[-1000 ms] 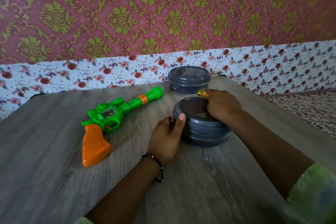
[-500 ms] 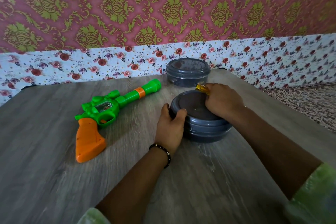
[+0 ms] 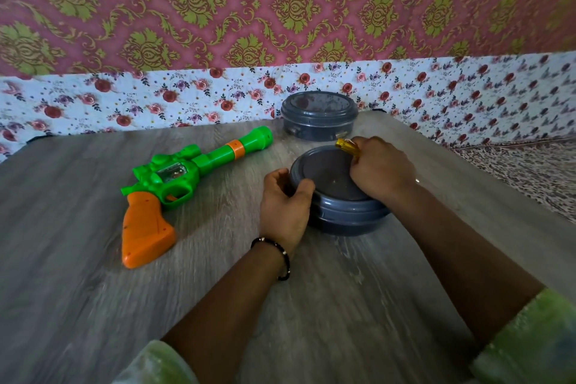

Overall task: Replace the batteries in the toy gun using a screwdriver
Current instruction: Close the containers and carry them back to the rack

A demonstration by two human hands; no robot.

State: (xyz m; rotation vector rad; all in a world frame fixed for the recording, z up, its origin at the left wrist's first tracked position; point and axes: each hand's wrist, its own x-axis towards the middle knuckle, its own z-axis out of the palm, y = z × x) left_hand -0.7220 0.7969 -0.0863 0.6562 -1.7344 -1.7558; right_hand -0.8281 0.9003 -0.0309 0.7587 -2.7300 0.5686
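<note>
Left hand [image 3: 285,209] grips the near tin [image 3: 336,196], right hand [image 3: 381,170] holding a screwdriver [image 3: 347,145] rests on it, gun [image 3: 184,184] beside.

Toy gun [image 3: 174,181]: lies on the worktop [image 3: 78,274], centre-left of the frame.
Near tub [image 3: 336,196]: frame centre, right of the gun, between both hands.
Far tub [image 3: 318,115]: just behind it, at the worktop's back edge.
</note>
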